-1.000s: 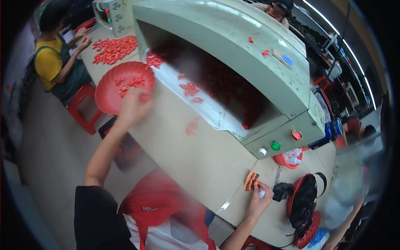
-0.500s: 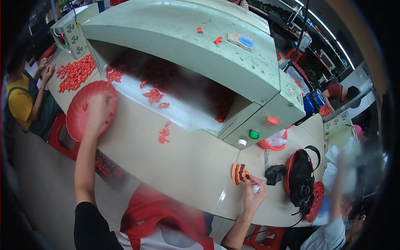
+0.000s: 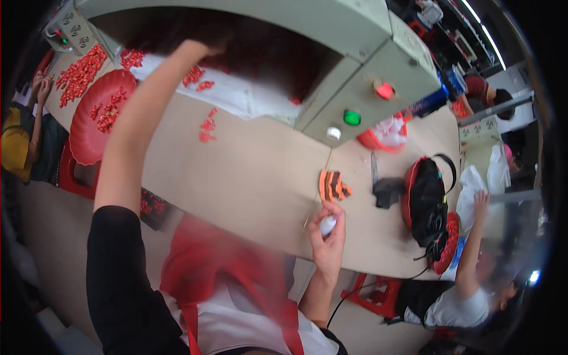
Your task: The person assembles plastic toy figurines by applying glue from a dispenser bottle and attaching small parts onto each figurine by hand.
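Note:
My left hand (image 3: 214, 46) reaches into the dark opening of a pale green box-shaped machine (image 3: 370, 74); shadow and blur hide its fingers. Below it, small red pieces (image 3: 193, 76) lie on a white sheet (image 3: 236, 97) at the opening. My right hand (image 3: 327, 251) is closed around a small white bottle (image 3: 327, 225) over the table. Just beyond that hand sits an orange and brown striped piece (image 3: 331, 186). A red scalloped bowl (image 3: 86, 137) with red pieces inside stands left of my left forearm.
A few red pieces (image 3: 207, 127) lie on the table (image 3: 236, 171) before the machine. To the right are a knife (image 3: 374, 168), a black lump (image 3: 388, 192), a black bag (image 3: 427, 201) and a red basket (image 3: 370, 141) of white bottles. Co-workers sit at both sides.
My left hand has left the red bowl and gone into the machine's opening. My right hand has drawn back slightly from the striped piece, still holding the bottle. The view has shifted.

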The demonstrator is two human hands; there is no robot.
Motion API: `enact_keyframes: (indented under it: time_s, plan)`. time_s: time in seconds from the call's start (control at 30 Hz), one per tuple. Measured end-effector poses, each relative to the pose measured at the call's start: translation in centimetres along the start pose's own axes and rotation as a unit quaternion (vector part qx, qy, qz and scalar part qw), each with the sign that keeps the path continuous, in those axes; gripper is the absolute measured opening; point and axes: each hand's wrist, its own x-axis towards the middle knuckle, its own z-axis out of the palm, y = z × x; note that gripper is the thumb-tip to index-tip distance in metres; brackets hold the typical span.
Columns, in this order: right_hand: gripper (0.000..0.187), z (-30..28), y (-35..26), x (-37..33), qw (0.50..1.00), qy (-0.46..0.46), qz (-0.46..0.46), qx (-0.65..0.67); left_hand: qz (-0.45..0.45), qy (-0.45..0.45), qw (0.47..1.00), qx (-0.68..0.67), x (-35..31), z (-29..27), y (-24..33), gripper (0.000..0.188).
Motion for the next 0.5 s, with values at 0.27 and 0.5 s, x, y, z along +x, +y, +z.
enact_keyframes:
  time_s: [0.27,0.5]
  plan:
    - [0.037,-1.5,1.0,1.3,0.972,-0.093,-0.207,-0.058,-0.072,0.145,0.824,-0.544,-10.3,-4.6,7.8,0.023]
    - [0.045,1.4,-1.7,0.2,0.979,-0.082,-0.158,-0.101,-0.157,-0.081,0.255,-0.951,-25.0,-4.6,19.4,0.029]
